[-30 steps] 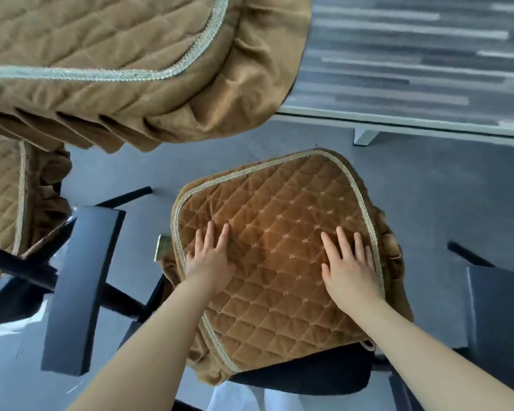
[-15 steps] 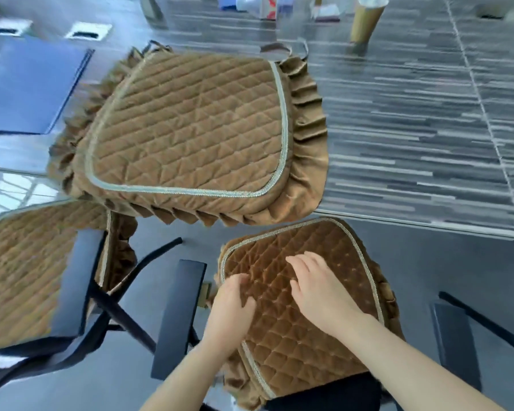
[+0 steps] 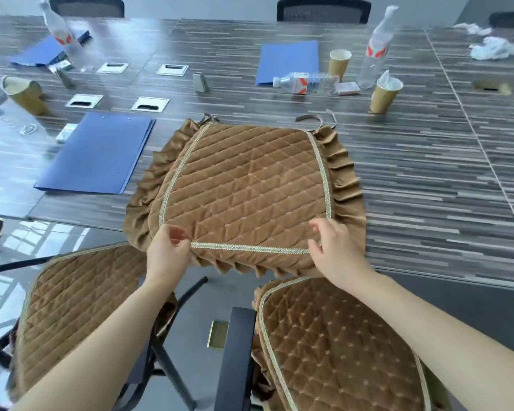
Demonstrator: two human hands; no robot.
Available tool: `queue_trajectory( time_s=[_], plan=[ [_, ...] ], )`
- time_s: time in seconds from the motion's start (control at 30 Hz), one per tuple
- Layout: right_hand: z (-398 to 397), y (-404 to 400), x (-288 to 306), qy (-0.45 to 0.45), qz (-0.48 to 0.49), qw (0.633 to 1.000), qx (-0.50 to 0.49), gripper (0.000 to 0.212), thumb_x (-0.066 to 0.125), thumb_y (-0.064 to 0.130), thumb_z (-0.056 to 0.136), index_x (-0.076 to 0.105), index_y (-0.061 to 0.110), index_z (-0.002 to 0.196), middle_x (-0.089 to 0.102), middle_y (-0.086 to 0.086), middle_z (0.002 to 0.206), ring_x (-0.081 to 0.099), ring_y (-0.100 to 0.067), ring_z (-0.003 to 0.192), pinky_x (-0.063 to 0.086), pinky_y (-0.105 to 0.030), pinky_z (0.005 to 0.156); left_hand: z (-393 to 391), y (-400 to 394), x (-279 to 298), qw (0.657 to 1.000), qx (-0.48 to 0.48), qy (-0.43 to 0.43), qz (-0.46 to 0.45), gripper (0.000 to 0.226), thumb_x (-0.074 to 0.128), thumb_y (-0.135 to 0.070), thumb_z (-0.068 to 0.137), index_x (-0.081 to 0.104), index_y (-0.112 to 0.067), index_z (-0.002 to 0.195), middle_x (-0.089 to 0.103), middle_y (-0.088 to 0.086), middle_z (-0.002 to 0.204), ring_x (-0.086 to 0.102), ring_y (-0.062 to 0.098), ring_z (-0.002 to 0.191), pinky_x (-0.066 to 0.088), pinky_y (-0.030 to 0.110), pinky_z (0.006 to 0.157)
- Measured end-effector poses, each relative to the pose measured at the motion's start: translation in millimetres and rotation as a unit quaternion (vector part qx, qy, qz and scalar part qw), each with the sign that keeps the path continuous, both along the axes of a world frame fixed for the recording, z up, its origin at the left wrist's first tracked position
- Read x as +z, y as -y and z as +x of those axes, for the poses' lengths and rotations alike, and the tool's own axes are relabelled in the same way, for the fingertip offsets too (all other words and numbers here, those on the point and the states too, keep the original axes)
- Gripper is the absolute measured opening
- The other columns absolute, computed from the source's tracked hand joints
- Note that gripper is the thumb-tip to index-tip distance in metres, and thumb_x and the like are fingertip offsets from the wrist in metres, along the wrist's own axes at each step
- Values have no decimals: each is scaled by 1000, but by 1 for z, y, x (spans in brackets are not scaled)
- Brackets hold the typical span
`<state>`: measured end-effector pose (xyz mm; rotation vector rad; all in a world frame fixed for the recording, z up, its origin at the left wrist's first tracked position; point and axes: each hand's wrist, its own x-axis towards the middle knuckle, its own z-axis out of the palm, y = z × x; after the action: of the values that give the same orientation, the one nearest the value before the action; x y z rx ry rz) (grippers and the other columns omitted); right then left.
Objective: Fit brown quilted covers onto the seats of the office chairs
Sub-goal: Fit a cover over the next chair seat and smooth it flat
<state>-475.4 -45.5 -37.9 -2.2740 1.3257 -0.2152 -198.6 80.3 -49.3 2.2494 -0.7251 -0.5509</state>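
Observation:
A brown quilted cover (image 3: 244, 185) with a ruffled skirt and pale braid trim lies flat on the table, its near edge hanging over the table's front. My left hand (image 3: 166, 250) pinches its near left corner. My right hand (image 3: 336, 250) has its fingers curled on the near right corner. Below, a chair seat (image 3: 339, 351) at the right wears a brown quilted cover. Another covered seat (image 3: 72, 307) is at the left. A black armrest (image 3: 238, 360) stands between the two seats.
The striped dark table (image 3: 428, 188) holds blue folders (image 3: 98, 152), paper cups (image 3: 385, 94), water bottles (image 3: 306, 83), crumpled tissues (image 3: 493, 47) and metal cable hatches (image 3: 150, 103). Black chair backs (image 3: 324, 8) line the far side. Grey floor shows between the chairs.
My hands left the covered right-hand seat and rose to the near corners of the cover on the table. The view tilted up, bringing the whole tabletop into sight.

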Motion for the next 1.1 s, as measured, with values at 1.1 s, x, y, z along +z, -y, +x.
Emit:
queue_trajectory(
  time_s=[1.1],
  plan=[
    [-19, 61, -6, 117, 240, 900, -345, 43, 69, 6, 81, 55, 17, 120, 61, -8, 116, 61, -29, 102, 52, -49, 92, 98, 31, -4, 985, 31, -147, 85, 52, 77, -27, 81, 56, -14, 127, 61, 12, 128, 61, 34, 110, 50, 50, 96]
  ],
)
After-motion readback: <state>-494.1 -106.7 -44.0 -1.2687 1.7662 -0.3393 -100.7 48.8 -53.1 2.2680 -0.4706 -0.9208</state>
